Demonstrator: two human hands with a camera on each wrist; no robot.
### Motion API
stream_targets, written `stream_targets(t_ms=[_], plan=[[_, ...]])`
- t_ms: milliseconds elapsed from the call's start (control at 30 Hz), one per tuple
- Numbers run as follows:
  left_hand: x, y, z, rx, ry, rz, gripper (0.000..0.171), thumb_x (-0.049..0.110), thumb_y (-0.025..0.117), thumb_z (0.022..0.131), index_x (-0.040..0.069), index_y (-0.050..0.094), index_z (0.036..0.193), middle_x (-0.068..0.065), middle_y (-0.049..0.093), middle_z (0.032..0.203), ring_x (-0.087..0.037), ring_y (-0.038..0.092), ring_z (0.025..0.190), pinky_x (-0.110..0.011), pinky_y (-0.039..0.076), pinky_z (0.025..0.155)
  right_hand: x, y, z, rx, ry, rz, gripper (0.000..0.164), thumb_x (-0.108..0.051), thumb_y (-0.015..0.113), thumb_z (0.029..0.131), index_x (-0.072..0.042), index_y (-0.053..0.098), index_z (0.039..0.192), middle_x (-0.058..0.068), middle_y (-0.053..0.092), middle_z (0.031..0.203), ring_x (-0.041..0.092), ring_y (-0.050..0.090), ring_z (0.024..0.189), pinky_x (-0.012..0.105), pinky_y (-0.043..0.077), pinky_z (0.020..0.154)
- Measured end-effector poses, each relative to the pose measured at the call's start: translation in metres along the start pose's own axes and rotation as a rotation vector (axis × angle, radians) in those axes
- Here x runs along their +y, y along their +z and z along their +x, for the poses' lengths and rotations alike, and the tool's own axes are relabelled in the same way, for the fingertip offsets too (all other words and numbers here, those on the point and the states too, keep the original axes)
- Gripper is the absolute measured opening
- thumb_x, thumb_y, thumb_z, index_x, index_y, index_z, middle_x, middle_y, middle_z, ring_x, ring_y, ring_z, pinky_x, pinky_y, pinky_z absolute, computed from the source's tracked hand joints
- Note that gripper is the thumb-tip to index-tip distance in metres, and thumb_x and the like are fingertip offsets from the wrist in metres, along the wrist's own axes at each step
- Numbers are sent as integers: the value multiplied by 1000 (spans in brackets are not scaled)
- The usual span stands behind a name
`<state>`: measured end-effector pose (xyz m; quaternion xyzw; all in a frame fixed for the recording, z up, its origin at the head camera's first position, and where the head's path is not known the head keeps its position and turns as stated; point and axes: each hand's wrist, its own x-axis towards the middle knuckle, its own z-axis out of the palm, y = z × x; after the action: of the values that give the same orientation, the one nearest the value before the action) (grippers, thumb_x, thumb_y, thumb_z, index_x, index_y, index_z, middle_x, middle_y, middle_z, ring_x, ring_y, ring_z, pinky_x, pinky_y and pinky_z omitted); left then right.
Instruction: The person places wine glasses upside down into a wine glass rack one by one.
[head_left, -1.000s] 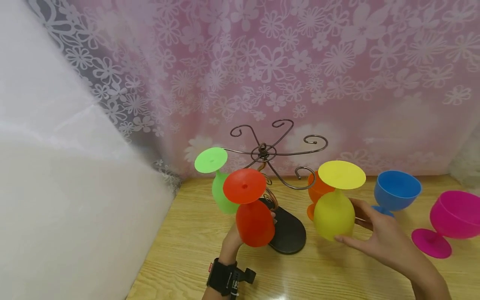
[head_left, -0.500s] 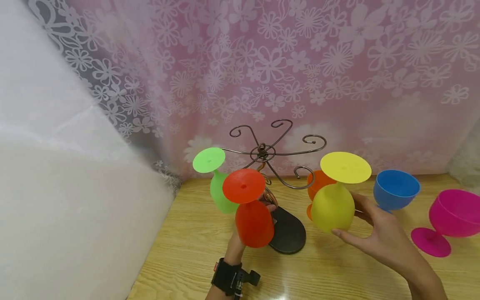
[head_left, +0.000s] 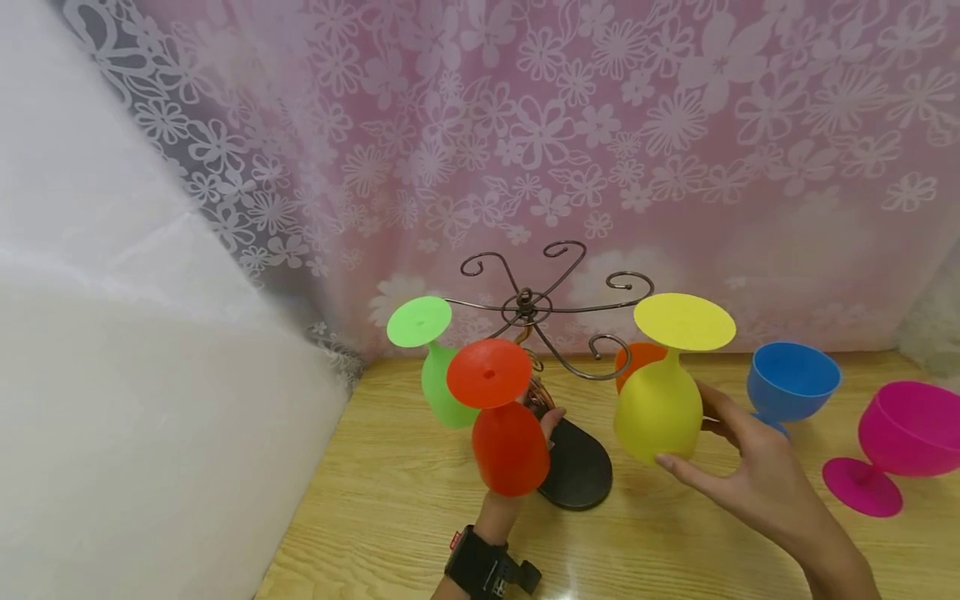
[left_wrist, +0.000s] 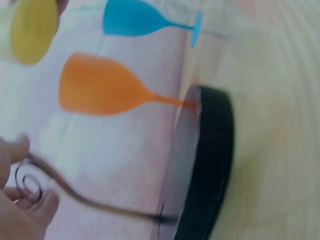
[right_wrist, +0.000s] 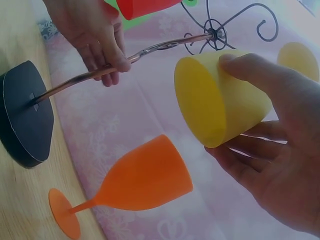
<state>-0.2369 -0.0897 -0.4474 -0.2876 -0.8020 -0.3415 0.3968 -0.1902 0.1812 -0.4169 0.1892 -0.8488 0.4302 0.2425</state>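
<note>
My right hand (head_left: 753, 458) holds a yellow goblet (head_left: 658, 408) upside down by its bowl, thumb on one side and fingers on the other. The goblet is off the table, just right of a metal goblet rack (head_left: 527, 308) with curled arms. A red goblet (head_left: 510, 450) and a green goblet (head_left: 442, 387) hang upside down on the rack's left side. My left hand (right_wrist: 97, 37) grips the rack's copper-coloured stem (right_wrist: 75, 80) above the black base (head_left: 581, 471). In the head view the red goblet hides most of that hand.
Upright on the wooden table (head_left: 375, 500) stand an orange goblet (right_wrist: 145, 175), a blue goblet (head_left: 791, 383) and a magenta goblet (head_left: 911, 429), all to the right of the rack. A pink flowered curtain (head_left: 540, 125) hangs behind; white cloth (head_left: 135, 333) covers the left side.
The yellow goblet in my right hand has risen and, over the last half second, shifted left toward the rack. My left hand has moved up the stem, its wrist moving right.
</note>
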Motion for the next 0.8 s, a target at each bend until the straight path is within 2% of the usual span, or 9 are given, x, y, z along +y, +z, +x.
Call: stream_targets(t_ms=[100, 200, 333, 433, 500, 600, 667, 767, 800], plan=[[3, 15, -7, 161, -219, -133, 49, 7, 80, 89, 4, 58, 132, -3, 58, 75, -13, 57, 68, -18, 53, 68, -2, 3, 1, 9, -10, -9, 96, -12, 98, 67, -14, 51, 151, 6, 68, 128, -8, 59, 105, 3, 44, 88], [4, 23, -14, 211, -295, -128, 66, 5, 82, 86, 12, 54, 146, -6, 70, 108, -24, 64, 94, -28, 57, 88, -4, 7, 1, 12, -10, 1, 95, -14, 98, 68, -13, 52, 151, 9, 68, 129, -6, 60, 105, 4, 45, 87], [6, 24, -15, 240, -278, -228, 63, -1, 78, 88, 8, 52, 145, -8, 66, 109, -27, 61, 101, -28, 56, 93, -8, 11, 2, 8, 4, 11, 95, -17, 98, 69, -10, 51, 151, 13, 66, 133, 3, 63, 107, 3, 44, 87], [6, 23, -14, 240, -239, -220, 59, 1, 77, 90, 3, 50, 142, -11, 58, 100, -24, 57, 99, -23, 54, 91, -9, 14, 2, 8, 6, 0, 95, -18, 98, 69, -8, 51, 151, 14, 64, 135, 19, 66, 108, 2, 41, 90], [9, 20, -13, 225, -231, -228, 62, 1, 76, 91, 4, 48, 146, -10, 58, 94, -19, 57, 88, -19, 52, 80, -9, 16, 2, 4, 6, 3, 95, -18, 98, 70, -8, 50, 151, 13, 64, 136, 25, 65, 111, 2, 40, 92], [9, 20, -16, 214, -226, -255, 55, -1, 76, 90, 5, 53, 140, -2, 53, 77, -10, 51, 69, -15, 44, 60, -9, 17, 2, -1, 8, 32, 94, -15, 97, 70, -10, 49, 151, 12, 62, 137, 12, 63, 118, 4, 41, 94], [10, 20, -15, 217, -210, -283, 50, -2, 76, 90, 2, 54, 135, -2, 49, 73, -10, 48, 64, -18, 43, 57, -9, 18, 2, -2, 7, 55, 95, -12, 97, 70, -11, 49, 152, 11, 61, 137, -1, 57, 121, 6, 42, 95], [10, 22, -15, 225, -209, -277, 43, 0, 75, 91, 0, 52, 127, -6, 55, 86, -18, 56, 80, -20, 52, 72, -10, 20, 2, -3, 2, 77, 97, -8, 97, 69, -12, 47, 152, 12, 59, 139, -11, 50, 122, 7, 42, 95], [11, 22, -14, 222, -219, -279, 46, 1, 75, 92, 0, 51, 132, -7, 56, 91, -21, 57, 87, -22, 53, 78, -11, 20, 2, -4, 2, 79, 97, -8, 97, 69, -13, 47, 153, 12, 59, 139, -11, 50, 122, 6, 42, 96]])
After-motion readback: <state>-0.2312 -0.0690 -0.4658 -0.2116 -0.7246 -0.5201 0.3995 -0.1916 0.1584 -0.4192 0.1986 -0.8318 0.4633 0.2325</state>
